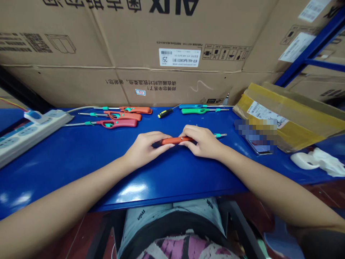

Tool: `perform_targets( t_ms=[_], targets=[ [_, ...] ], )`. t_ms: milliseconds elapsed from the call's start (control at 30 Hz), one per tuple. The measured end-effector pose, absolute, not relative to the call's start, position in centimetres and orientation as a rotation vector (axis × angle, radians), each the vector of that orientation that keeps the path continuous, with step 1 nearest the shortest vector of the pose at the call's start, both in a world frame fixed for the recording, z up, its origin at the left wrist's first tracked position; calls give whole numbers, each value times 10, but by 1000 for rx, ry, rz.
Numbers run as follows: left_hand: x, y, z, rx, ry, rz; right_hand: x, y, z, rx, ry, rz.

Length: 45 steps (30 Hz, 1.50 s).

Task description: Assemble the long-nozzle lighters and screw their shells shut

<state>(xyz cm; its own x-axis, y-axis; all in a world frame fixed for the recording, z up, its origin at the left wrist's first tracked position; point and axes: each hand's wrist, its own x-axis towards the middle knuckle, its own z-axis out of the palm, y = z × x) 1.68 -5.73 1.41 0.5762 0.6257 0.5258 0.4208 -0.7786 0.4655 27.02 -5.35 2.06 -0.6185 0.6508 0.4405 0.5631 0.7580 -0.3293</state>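
Note:
Held level above the blue table is an orange-red long-reach lighter (174,140), its metal tip and teal collar poking out past my right hand. My left hand (147,146) pinches the handle end between thumb and fingers. My right hand (201,141) grips the same lighter farther along, over its trigger part, which is hidden. Beyond my left hand lie a red lighter (121,123) and two orange lighters (126,116), nozzles pointing left. Behind my right hand rest a green lighter (192,111) and a blue lighter (191,106), nozzles pointing right.
A black-and-yellow screwdriver (165,113) lies between the lighter groups. At left is a white power strip (35,131). To the right are a phone (260,144), a yellow-taped carton (296,126) and a white object (304,160) with crumpled tissue. A big cardboard box (107,82) stands behind the blue table (88,154).

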Motion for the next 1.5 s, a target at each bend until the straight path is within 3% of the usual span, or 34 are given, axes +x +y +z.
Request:
perform_targets(
  t_ms=[200,700,1033,1300,1500],
  targets=[
    [15,-53,13,2395,994,1000,274,-45,22,-882,-2426,298],
    [17,-57,14,2484,852,959,265,-54,24,-986,-2608,4],
    [24,-53,13,1737,1031,781,269,-51,23,-1016,-2676,-11],
    [17,-54,15,2411,917,944,272,-56,32,-1030,-2644,66],
    [12,-53,14,2567,805,930,279,-54,31,-952,-2650,76]
  ],
)
